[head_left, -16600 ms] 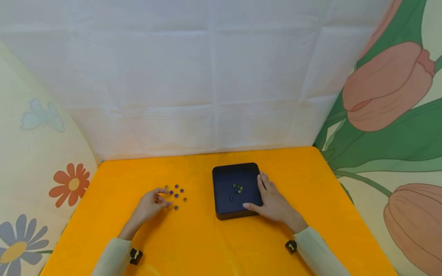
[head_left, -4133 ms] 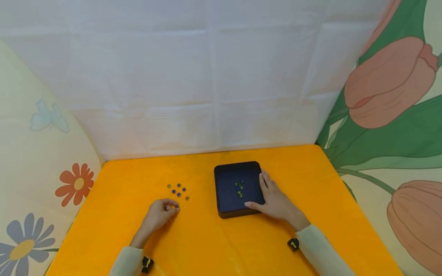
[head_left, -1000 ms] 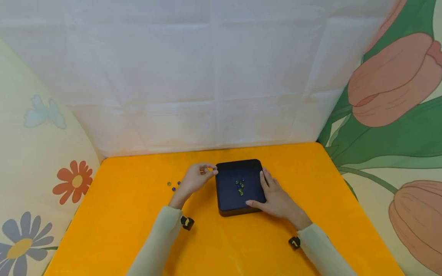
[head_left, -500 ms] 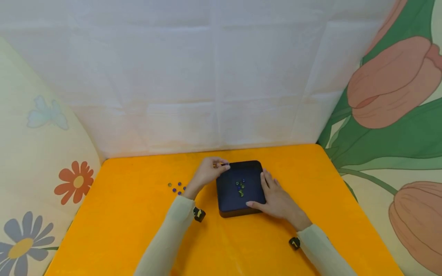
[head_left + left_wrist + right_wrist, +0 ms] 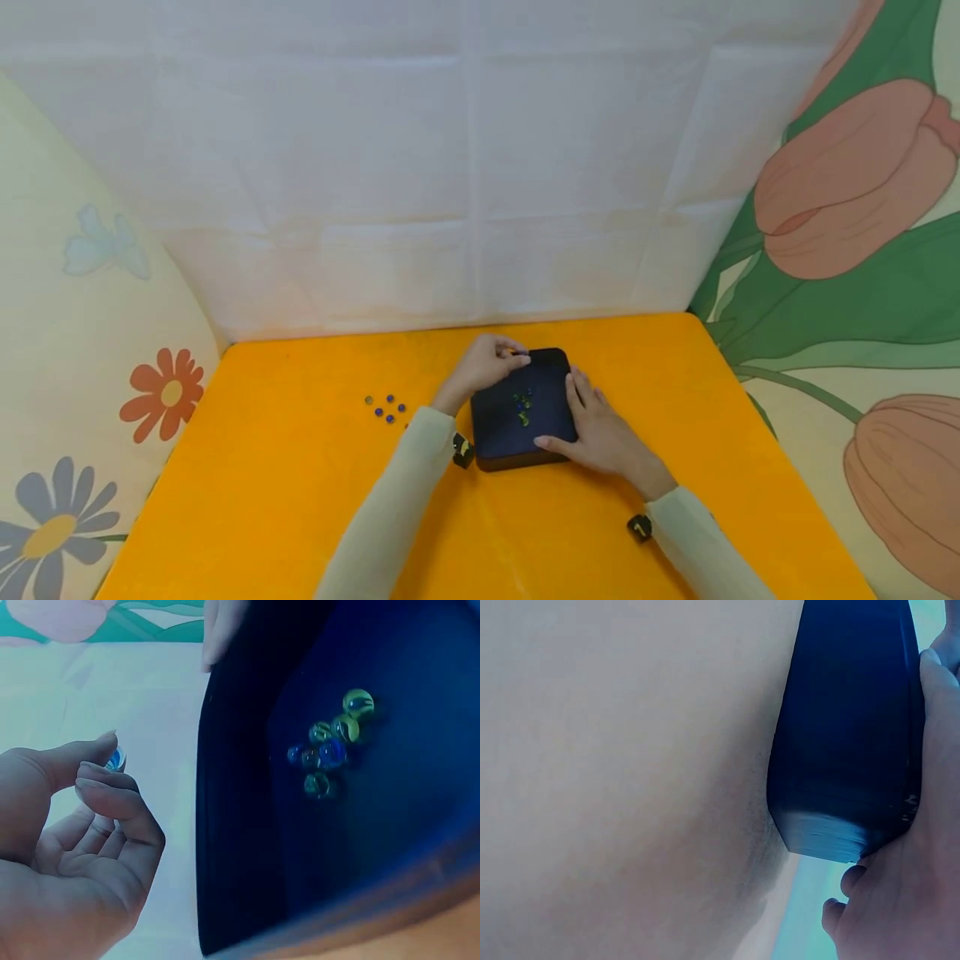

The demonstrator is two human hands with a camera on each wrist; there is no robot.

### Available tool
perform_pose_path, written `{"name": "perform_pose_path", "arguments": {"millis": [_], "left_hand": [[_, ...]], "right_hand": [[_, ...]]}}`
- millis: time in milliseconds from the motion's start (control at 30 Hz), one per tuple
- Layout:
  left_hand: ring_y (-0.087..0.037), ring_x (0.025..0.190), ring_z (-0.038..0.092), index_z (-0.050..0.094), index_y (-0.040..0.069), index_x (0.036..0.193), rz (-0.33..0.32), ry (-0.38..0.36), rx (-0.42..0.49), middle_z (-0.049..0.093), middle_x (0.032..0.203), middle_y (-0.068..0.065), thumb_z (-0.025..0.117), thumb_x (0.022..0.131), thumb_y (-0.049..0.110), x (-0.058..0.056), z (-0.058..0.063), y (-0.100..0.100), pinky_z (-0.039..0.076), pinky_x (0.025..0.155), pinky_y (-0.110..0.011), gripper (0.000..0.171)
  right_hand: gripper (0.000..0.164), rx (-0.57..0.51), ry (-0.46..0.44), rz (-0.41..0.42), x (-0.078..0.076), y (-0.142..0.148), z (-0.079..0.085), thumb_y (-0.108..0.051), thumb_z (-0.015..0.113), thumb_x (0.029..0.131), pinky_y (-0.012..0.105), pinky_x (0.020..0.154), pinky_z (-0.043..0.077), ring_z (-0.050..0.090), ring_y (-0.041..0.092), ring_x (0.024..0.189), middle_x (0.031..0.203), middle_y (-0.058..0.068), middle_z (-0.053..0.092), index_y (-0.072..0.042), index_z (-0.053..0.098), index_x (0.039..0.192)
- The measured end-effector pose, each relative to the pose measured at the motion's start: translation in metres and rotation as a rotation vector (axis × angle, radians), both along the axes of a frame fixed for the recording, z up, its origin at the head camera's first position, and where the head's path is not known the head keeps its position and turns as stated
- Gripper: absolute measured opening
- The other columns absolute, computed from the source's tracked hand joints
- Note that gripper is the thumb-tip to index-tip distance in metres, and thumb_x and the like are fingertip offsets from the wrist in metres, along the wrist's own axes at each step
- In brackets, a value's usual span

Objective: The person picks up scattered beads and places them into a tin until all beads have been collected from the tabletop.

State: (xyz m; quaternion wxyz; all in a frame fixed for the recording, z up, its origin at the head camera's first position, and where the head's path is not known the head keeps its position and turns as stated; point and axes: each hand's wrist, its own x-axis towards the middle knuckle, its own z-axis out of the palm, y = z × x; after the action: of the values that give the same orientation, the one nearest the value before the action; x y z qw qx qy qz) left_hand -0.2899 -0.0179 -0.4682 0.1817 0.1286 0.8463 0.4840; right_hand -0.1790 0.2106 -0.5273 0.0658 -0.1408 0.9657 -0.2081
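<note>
Marble [image 5: 116, 760], prob. glass so light, hard & slippery, is pinched betw. L hand's [image 5: 483, 365] thumb & fingertip, best held round its middle, w/ dark box's [image 5: 497, 435] far rim just by grip & R hand [image 5: 600, 433] spread across corner opp.

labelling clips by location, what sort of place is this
Probably a small makeshift filming booth: a creased white sheet hangs behind a yellow-orange tabletop with rounded corners, with pale flower-printed panels on both sides.
</note>
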Motion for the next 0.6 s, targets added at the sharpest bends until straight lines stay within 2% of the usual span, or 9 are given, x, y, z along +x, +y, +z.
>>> {"name": "perform_pose_path", "arguments": {"millis": [100,167,267,400,500,600], "left_hand": [[-0.048,0.095,0.066,0.077,0.012,0.124,-0.025,-0.017,0.000,0.074,0.103,-0.024,0.071,0.102,0.032,-0.005,-0.004,0.008,0.051,0.069,-0.031,0.030],[-0.046,0.095,0.068,0.077,0.012,0.125,-0.035,-0.017,-0.008,0.074,0.109,-0.027,0.071,0.102,0.031,-0.008,-0.006,0.014,0.052,0.070,-0.032,0.030],[-0.036,0.076,0.065,0.077,0.011,0.123,-0.036,0.000,-0.029,0.073,0.100,-0.027,0.071,0.102,0.030,-0.013,-0.008,0.022,0.049,0.064,-0.030,0.029],[-0.017,0.056,0.048,0.078,0.012,0.120,-0.019,0.026,-0.064,0.065,0.075,-0.017,0.073,0.101,0.028,-0.018,-0.010,0.032,0.042,0.055,-0.026,0.026],[-0.013,0.055,0.045,0.079,0.012,0.119,-0.014,0.034,-0.080,0.062,0.072,-0.009,0.073,0.101,0.028,-0.021,-0.012,0.038,0.042,0.056,-0.025,0.025],[-0.014,0.057,0.048,0.079,0.011,0.119,-0.015,0.038,-0.076,0.066,0.078,-0.013,0.073,0.101,0.028,-0.023,-0.014,0.043,0.044,0.058,-0.025,0.025]], "right_hand": [[0.122,-0.002,-0.004,-0.003,0.000,-0.001,-0.001,-0.081,0.056,0.091,0.061,0.130,0.020,0.013,0.040,0.164,0.177,0.020,-0.002,0.001,0.008,0.167],[0.122,0.003,-0.004,-0.004,-0.001,0.000,-0.002,-0.082,0.056,0.091,0.061,0.129,0.021,0.013,0.040,0.164,0.177,0.020,-0.003,0.001,0.008,0.167],[0.122,0.003,-0.005,-0.003,-0.001,0.000,-0.002,-0.081,0.056,0.091,0.061,0.130,0.021,0.012,0.040,0.164,0.177,0.020,-0.003,0.001,0.007,0.167],[0.122,-0.002,-0.003,0.001,-0.001,0.000,0.000,-0.080,0.058,0.091,0.060,0.130,0.020,0.013,0.039,0.164,0.177,0.021,-0.002,0.001,0.006,0.167],[0.122,-0.006,-0.006,0.000,-0.001,0.000,-0.001,-0.080,0.057,0.092,0.060,0.130,0.020,0.012,0.039,0.164,0.177,0.021,-0.003,0.000,0.005,0.167],[0.122,-0.010,-0.015,0.000,-0.001,0.000,-0.001,-0.080,0.057,0.092,0.060,0.130,0.020,0.011,0.039,0.165,0.177,0.020,-0.004,0.000,0.004,0.167]]}}
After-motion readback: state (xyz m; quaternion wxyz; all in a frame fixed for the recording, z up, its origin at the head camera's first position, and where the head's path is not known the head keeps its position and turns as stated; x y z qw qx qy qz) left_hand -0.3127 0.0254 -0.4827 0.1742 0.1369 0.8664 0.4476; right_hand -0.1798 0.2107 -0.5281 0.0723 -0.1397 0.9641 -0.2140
